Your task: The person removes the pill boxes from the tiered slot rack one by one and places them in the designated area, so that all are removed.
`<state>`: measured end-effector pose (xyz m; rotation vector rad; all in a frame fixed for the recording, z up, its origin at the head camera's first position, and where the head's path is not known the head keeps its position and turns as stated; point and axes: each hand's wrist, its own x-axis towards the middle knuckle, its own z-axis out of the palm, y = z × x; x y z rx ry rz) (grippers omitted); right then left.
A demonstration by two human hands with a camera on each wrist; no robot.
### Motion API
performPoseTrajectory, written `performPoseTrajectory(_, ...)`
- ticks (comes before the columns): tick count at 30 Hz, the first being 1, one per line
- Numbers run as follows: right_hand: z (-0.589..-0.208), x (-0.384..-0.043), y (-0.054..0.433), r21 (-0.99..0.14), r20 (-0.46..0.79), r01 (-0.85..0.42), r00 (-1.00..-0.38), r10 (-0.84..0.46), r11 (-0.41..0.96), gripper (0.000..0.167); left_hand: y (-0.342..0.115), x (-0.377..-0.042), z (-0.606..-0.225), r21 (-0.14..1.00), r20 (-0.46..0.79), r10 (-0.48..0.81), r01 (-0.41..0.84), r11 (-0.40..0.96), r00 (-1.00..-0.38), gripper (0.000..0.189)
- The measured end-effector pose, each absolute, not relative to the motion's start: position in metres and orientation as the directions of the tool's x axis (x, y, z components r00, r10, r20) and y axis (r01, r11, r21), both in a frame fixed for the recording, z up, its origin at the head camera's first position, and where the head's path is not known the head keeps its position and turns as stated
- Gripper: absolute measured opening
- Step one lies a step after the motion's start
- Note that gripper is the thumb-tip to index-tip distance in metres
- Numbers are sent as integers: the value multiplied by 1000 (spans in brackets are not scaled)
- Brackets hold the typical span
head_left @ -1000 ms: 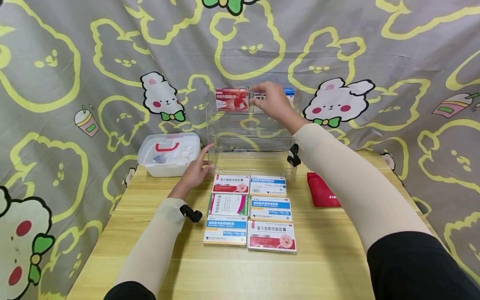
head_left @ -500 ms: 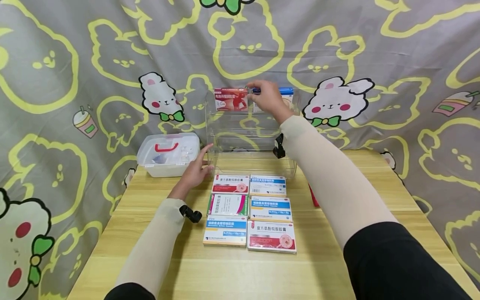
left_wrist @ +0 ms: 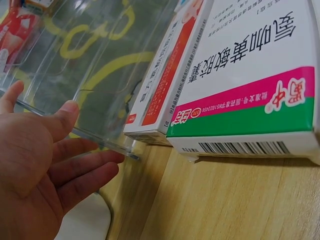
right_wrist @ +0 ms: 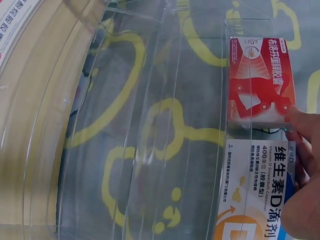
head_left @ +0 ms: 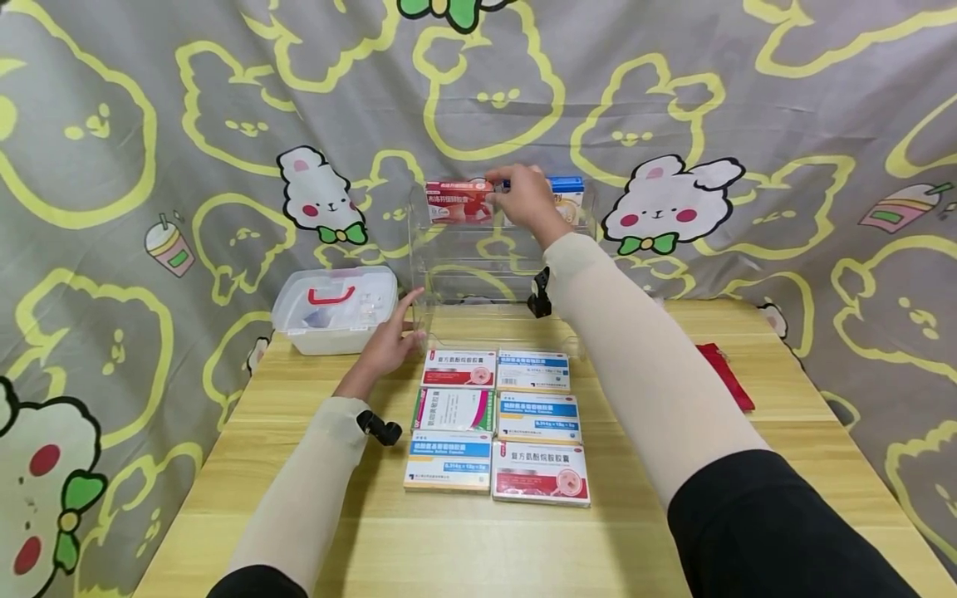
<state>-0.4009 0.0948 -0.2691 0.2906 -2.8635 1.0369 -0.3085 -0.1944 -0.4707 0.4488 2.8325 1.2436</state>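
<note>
A clear tiered display rack point(head_left: 463, 328) stands at the back of the table. A red medicine box point(head_left: 452, 209) and a white-and-blue vitamin D box point(right_wrist: 255, 190) stand side by side on its top tier. My right hand point(head_left: 527, 199) reaches over the vitamin D box and pinches the red box's near end; some of the fingers are hidden behind the boxes. My left hand point(head_left: 385, 347) lies at the rack's left side, its fingers extended against the clear edge in the left wrist view. Several medicine boxes point(head_left: 456, 411) lie flat in two columns before the rack.
A white plastic case point(head_left: 340, 311) with a red handle stands left of the rack, close to my left hand. To the right, a red pouch point(head_left: 725, 374) is partly hidden by my right arm. A patterned curtain point(head_left: 673, 100) hangs behind the table.
My right hand has moved left from the vitamin D box to the end of the red box. The red box has tipped forward slightly. My left hand stays at the rack.
</note>
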Motion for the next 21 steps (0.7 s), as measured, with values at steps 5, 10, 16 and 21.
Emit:
performPoseTrajectory(5, -271, -400, 93, -615, 150, -197, -980, -133, 763, 41, -194, -309, -472, 721, 112, 273, 267, 640, -956, 86)
performPoseTrajectory(10, -271, -398, 94, -634, 156, -194, -980, -122, 749, 36, -193, -309, -472, 723, 98, 267, 253, 643, -959, 84)
performPoseTrajectory(16, -271, -397, 95, -655, 173, -210, -977, -126, 726, 30, -192, -309, -471, 719, 93, 263, 248, 649, -960, 85)
performPoseTrajectory(21, -271, -397, 97, -693, 182, -225, -974, -135, 685, 29, -192, -308, -471, 714, 102, 264, 255, 652, -959, 86)
